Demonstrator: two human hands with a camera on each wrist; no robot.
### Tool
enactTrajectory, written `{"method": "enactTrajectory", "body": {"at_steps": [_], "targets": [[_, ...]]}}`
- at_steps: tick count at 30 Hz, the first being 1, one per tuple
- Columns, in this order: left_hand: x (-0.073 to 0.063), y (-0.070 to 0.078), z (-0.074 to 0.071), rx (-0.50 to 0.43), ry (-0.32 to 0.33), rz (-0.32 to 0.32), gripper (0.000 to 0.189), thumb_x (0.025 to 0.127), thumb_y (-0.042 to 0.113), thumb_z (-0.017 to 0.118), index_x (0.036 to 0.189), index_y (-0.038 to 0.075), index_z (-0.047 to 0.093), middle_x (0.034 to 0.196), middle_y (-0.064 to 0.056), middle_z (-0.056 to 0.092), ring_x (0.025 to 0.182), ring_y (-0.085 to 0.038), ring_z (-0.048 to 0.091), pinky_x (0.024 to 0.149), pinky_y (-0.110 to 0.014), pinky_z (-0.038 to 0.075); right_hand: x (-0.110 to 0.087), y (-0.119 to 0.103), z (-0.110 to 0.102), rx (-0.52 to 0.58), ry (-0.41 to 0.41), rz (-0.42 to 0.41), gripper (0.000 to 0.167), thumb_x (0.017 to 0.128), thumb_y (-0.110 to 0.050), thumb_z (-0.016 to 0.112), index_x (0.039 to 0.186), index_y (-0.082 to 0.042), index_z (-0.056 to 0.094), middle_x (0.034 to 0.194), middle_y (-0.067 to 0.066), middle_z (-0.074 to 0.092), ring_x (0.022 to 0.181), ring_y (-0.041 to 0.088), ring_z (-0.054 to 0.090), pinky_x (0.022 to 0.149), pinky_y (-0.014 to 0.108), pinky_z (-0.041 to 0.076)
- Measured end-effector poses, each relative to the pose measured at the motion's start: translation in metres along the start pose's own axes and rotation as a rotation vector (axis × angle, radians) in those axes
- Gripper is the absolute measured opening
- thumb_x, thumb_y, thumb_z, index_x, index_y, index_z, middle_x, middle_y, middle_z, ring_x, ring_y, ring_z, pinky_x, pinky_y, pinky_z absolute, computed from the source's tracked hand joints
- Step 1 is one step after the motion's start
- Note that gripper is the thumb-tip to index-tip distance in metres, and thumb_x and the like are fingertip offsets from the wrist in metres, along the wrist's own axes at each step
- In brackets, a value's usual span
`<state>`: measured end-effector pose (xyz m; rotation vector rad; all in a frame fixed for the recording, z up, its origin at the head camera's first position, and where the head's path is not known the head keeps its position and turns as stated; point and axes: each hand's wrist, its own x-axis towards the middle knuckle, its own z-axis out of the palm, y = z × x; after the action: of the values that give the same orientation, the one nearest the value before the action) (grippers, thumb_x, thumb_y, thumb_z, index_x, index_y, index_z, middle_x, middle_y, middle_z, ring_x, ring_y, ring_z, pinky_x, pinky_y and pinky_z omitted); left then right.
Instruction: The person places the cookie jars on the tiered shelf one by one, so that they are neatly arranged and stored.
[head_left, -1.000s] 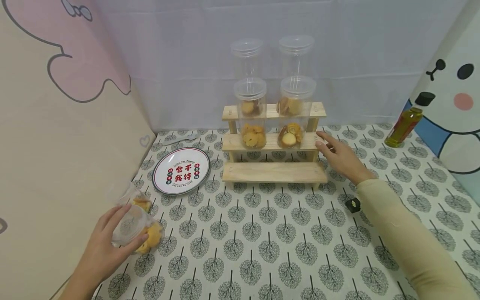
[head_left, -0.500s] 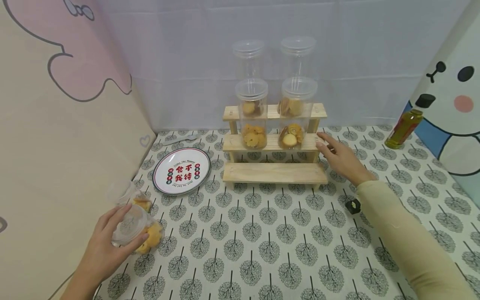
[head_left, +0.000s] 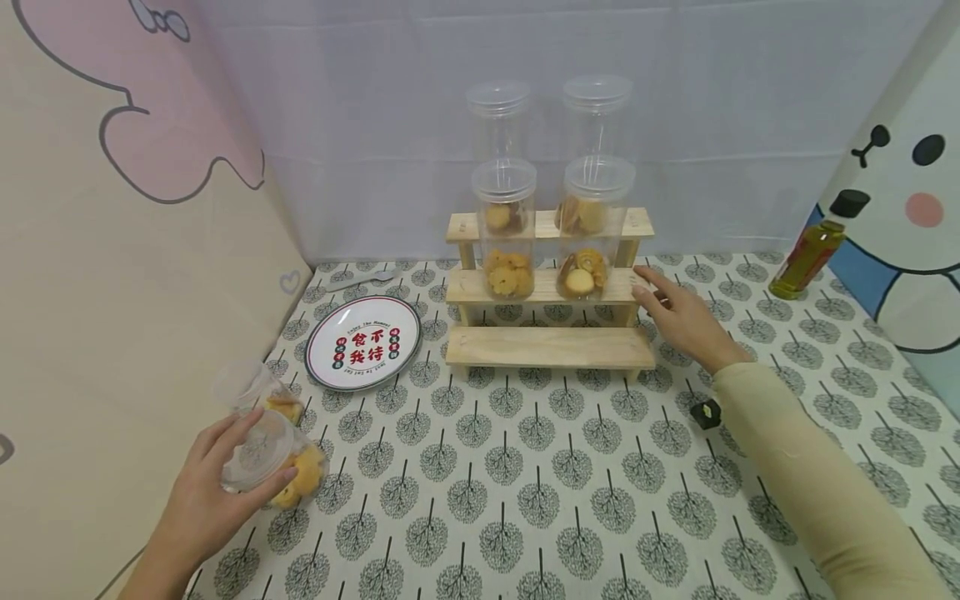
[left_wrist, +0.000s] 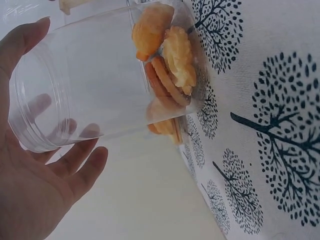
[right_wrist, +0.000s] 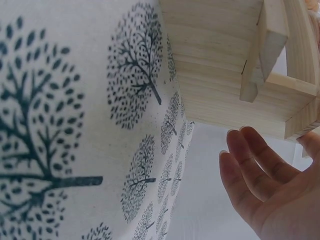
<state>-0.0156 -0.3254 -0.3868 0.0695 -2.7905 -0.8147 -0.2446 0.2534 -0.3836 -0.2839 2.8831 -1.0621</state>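
At the table's left side my left hand (head_left: pixel 201 496) holds a clear lidded jar (left_wrist: pixel 107 75) around its lid end, thumb on one side and fingers on the other. Several cookies (left_wrist: pixel 167 60) lie in the bottom of that jar, which stands on the tablecloth. A second jar of cookies (head_left: pixel 283 407) is just behind it. On the right, my right hand (head_left: pixel 686 321) is at the end of a three-step wooden rack (head_left: pixel 551 346), fingertips right at the middle step. In the right wrist view its other fingers (right_wrist: pixel 252 165) are spread loosely beside the wood, holding nothing.
Two cookie jars (head_left: pixel 507 242) stand on the middle step, and two more behind them on the top step. A printed plate (head_left: pixel 363 342) and a grey spoon (head_left: pixel 363 280) lie left of the rack. An oil bottle (head_left: pixel 813 250) and a small black object (head_left: pixel 706 412) are to the right.
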Motion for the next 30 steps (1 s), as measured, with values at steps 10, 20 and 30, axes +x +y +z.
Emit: {"method": "enactTrajectory", "body": {"at_steps": [10,20,30], "targets": [[0.008,0.007,0.005,-0.060,0.041,0.086,0.090,0.070,0.027,0.092,0.149,0.020,0.048,0.144,-0.021,0.040,0.126,-0.048,0.041,0.093,-0.079,0.034,0.003,0.001,-0.004,0.000,0.017,-0.027,0.070,0.098,-0.069,0.030,0.159,-0.039,0.017,0.138,0.027,0.052,0.122,0.043,0.052,0.096,0.067,0.044],[0.031,0.034,0.008,-0.017,-0.013,0.185,0.090,0.068,0.039,0.092,0.147,0.026,0.050,0.146,-0.016,0.043,0.129,-0.049,0.042,0.090,-0.082,0.034,-0.001,0.006,0.004,-0.004,0.018,-0.035,0.068,0.100,-0.065,0.031,0.160,-0.034,0.019,0.137,0.027,0.053,0.121,0.043,0.053,0.094,0.066,0.046],[0.074,0.076,0.035,-0.095,-0.079,0.364,0.085,0.072,0.037,0.090,0.146,0.030,0.050,0.146,-0.010,0.043,0.125,-0.040,0.049,0.087,-0.071,0.049,0.001,0.005,0.003,-0.015,0.040,-0.039,0.067,0.101,-0.065,0.032,0.160,-0.033,0.021,0.135,0.027,0.055,0.118,0.042,0.055,0.091,0.063,0.048]]}}
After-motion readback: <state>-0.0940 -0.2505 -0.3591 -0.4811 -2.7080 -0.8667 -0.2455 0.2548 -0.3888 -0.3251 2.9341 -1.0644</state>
